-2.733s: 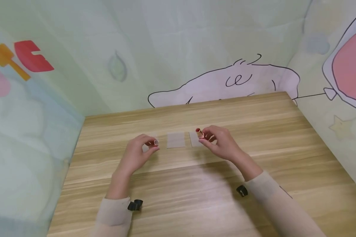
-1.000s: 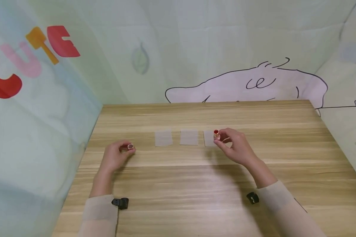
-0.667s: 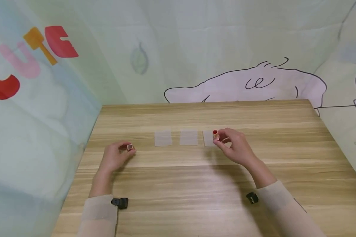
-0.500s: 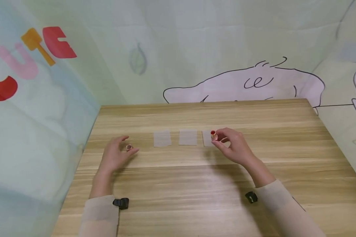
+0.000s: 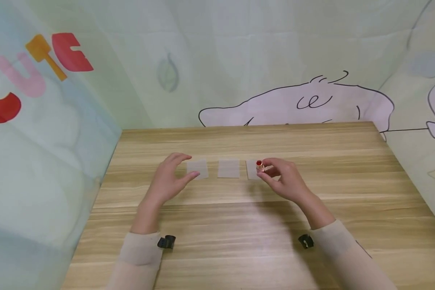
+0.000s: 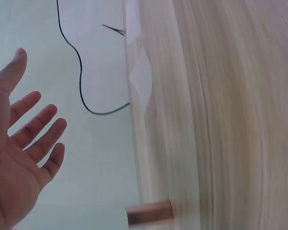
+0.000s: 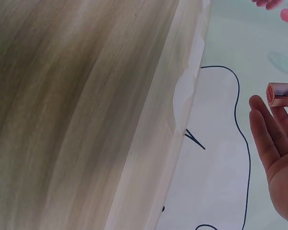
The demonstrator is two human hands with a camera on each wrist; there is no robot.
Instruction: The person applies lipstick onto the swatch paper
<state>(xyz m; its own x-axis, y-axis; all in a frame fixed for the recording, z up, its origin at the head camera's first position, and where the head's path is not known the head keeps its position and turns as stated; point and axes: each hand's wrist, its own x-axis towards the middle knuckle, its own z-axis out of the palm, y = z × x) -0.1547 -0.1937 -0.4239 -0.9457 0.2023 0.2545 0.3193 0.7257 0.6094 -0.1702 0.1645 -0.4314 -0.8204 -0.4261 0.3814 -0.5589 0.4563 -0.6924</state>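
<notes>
Here, lipstick point(image 5: 259, 166) in right grip point(image 5: 284, 178).

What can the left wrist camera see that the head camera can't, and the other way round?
Only the left wrist view shows a shiny coppery piece on the wooden table.

Only the head view shows the right hand, its fingers pinching a small red-topped tube, and the colourful CUTE letters.

Both show the left hand, the table, pale squares and the outlined wall drawing.
</notes>
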